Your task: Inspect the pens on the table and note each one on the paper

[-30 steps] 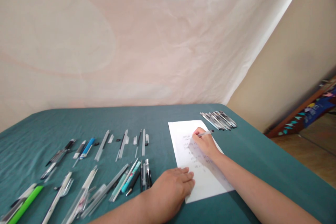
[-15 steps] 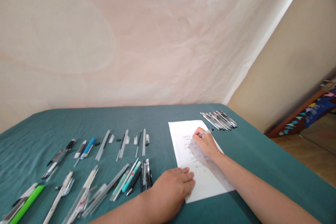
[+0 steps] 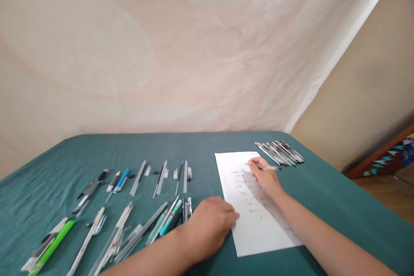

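A pen [image 3: 270, 167] with a clear barrel and dark end is pinched in my right hand [image 3: 265, 180], its tip angled left over the upper part of a white sheet of paper [image 3: 268, 241]. Several short lines of dark handwriting run down the sheet below my right hand. My left hand [image 3: 211, 223] is palm down at the sheet's left edge, its fingers slightly bent and a fingertip over the paper. It holds nothing. Just left of it are a turquoise pen [image 3: 170, 220] and other pens, partly hidden by the hand and forearm.
A row of pens [image 3: 280, 152] lies at the table's back right. On the left, a blue pen [image 3: 121, 180], a green pen [image 3: 53, 246], and several taken-apart pens with clear barrels, caps and refills are spread over the green cloth [image 3: 200, 144]. A pale curtain [image 3: 194, 73] hangs behind.
The view has shifted left. My right hand has moved up the sheet, the pen now lying flatter. My left hand has slid off toward the paper's left edge, its fingers more bent.
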A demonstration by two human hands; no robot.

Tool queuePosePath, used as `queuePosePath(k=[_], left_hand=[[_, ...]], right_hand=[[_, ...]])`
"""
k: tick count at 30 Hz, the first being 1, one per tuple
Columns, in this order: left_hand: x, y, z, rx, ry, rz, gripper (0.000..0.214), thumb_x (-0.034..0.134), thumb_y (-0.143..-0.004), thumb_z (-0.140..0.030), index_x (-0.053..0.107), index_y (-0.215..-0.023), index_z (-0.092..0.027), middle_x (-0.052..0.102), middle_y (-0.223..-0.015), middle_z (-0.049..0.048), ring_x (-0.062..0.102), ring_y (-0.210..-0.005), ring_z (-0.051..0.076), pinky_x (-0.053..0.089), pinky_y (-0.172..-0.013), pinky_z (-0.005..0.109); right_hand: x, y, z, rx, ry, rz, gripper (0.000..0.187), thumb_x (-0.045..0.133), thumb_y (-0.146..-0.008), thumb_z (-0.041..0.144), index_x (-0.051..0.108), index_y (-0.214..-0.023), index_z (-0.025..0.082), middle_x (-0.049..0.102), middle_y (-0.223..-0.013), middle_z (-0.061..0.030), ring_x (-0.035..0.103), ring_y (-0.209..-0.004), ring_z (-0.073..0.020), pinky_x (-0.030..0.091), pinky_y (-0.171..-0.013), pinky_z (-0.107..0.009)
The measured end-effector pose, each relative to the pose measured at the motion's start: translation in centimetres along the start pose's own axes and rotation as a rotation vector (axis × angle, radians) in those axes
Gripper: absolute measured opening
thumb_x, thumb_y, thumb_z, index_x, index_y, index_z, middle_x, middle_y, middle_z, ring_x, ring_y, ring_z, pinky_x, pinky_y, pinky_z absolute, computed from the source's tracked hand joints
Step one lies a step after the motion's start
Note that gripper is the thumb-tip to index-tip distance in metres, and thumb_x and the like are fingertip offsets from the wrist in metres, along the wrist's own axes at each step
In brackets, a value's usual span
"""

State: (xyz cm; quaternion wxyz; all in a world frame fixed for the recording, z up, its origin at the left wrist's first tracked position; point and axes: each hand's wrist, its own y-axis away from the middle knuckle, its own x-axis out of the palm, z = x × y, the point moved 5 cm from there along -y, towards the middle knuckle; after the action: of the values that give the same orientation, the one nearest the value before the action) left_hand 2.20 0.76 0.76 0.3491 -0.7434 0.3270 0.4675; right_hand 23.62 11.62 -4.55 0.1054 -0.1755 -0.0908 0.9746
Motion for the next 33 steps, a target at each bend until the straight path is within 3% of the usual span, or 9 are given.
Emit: queuePosePath(k=[5, 8, 10, 15, 18, 23, 27, 30, 33], left_hand=[[-5.0, 0.9, 8.5, -0.342, -0.252, -0.221, 0.032, 0.043, -0.088, -0.013, 0.064, -0.112, -0.02, 0.067, -0.102, 0.0073, 0.058, -0.095, 0.022, 0.044, -0.085, 0.035], [-5.7, 2.1, 12.7, -0.458, -0.332, -0.186, 0.034, 0.044, -0.086, -0.01, 0.066, -0.108, -0.022, 0.066, -0.107, 0.0055, 0.055, -0.098, 0.023, 0.042, -0.082, 0.034], [-5.2, 2.5, 13.9, -0.458, -0.354, -0.14, 0.034, 0.045, -0.086, -0.01, 0.067, -0.107, -0.026, 0.065, -0.111, 0.0036, 0.053, -0.101, 0.024, 0.04, -0.078, 0.034], [-3.8, 2.3, 13.7, -0.383, -0.363, -0.086, 0.032, 0.048, -0.085, -0.009, 0.069, -0.101, -0.026, 0.068, -0.099, 0.004, 0.052, -0.098, 0.024, 0.035, -0.077, 0.035], [-3.6, 1.9, 13.0, -0.37, -0.354, -0.074, 0.027, 0.05, -0.084, -0.011, 0.069, -0.098, -0.025, 0.067, -0.095, 0.0052, 0.052, -0.097, 0.023, 0.034, -0.078, 0.035], [-3.9, 1.8, 11.9, -0.371, -0.331, -0.077, 0.021, 0.047, -0.086, -0.012, 0.066, -0.091, -0.021, 0.065, -0.094, 0.0063, 0.051, -0.098, 0.023, 0.034, -0.081, 0.035], [-4.4, 1.7, 11.3, -0.402, -0.307, -0.106, 0.019, 0.043, -0.088, -0.013, 0.061, -0.092, -0.018, 0.064, -0.091, 0.008, 0.053, -0.096, 0.024, 0.035, -0.083, 0.038], [-4.7, 1.4, 10.8, -0.457, -0.096, -0.187, 0.018, 0.042, -0.089, -0.017, 0.059, -0.094, -0.018, 0.065, -0.093, 0.0071, 0.056, -0.093, 0.023, 0.037, -0.083, 0.037], [-4.7, 1.0, 10.0, -0.514, 0.305, -0.257, 0.019, 0.042, -0.089, -0.023, 0.059, -0.097, -0.019, 0.065, -0.089, 0.0037, 0.06, -0.084, 0.019, 0.043, -0.075, 0.03]], right_hand=[[-0.2, 0.5, 0.8, -0.125, -0.01, -0.033, 0.033, 0.058, -0.08, 0.048, 0.06, -0.099, 0.021, 0.063, -0.086, -0.0025, 0.053, -0.063, -0.0131, 0.043, -0.057, -0.025], [0.1, 0.7, 1.0, -0.136, -0.018, -0.02, 0.038, 0.053, -0.083, 0.049, 0.059, -0.109, 0.021, 0.064, -0.093, -0.0046, 0.055, -0.064, -0.0143, 0.045, -0.061, -0.028], [0.2, 0.8, 1.1, -0.118, -0.002, -0.001, 0.038, 0.05, -0.085, 0.049, 0.059, -0.111, 0.022, 0.065, -0.091, -0.0048, 0.056, -0.063, -0.0148, 0.045, -0.06, -0.028], [0.2, 1.0, 1.8, -0.179, 0.029, -0.009, 0.035, 0.053, -0.084, 0.047, 0.064, -0.103, 0.02, 0.065, -0.099, -0.007, 0.06, -0.083, -0.02, 0.047, -0.073, -0.032], [0.3, 1.1, 1.9, -0.233, 0.009, -0.011, 0.034, 0.054, -0.084, 0.043, 0.062, -0.108, 0.021, 0.063, -0.109, -0.0078, 0.058, -0.095, -0.0217, 0.046, -0.082, -0.034], [0.9, 0.7, 1.8, -0.15, -0.142, 0.089, 0.043, 0.053, -0.084, 0.04, 0.052, -0.125, 0.025, 0.059, -0.116, -0.009, 0.06, -0.085, -0.0194, 0.052, -0.068, -0.034], [0.9, 0.6, 2.7, -0.053, -0.397, 0.117, 0.036, 0.051, -0.086, 0.042, 0.054, -0.116, 0.024, 0.056, -0.116, -0.0087, 0.059, -0.096, -0.0221, 0.055, -0.069, -0.036], [0.7, 1.3, 4.0, -0.043, -0.358, 0.136, 0.028, 0.054, -0.085, 0.04, 0.052, -0.107, 0.024, 0.056, -0.11, -0.006, 0.061, -0.081, -0.017, 0.054, -0.059, -0.029], [1.2, 2.9, 6.0, -0.167, -0.125, 0.236, 0.025, 0.049, -0.089, 0.035, 0.047, -0.112, 0.026, 0.058, -0.11, -0.0057, 0.058, -0.065, -0.0117, 0.05, -0.053, -0.026]])
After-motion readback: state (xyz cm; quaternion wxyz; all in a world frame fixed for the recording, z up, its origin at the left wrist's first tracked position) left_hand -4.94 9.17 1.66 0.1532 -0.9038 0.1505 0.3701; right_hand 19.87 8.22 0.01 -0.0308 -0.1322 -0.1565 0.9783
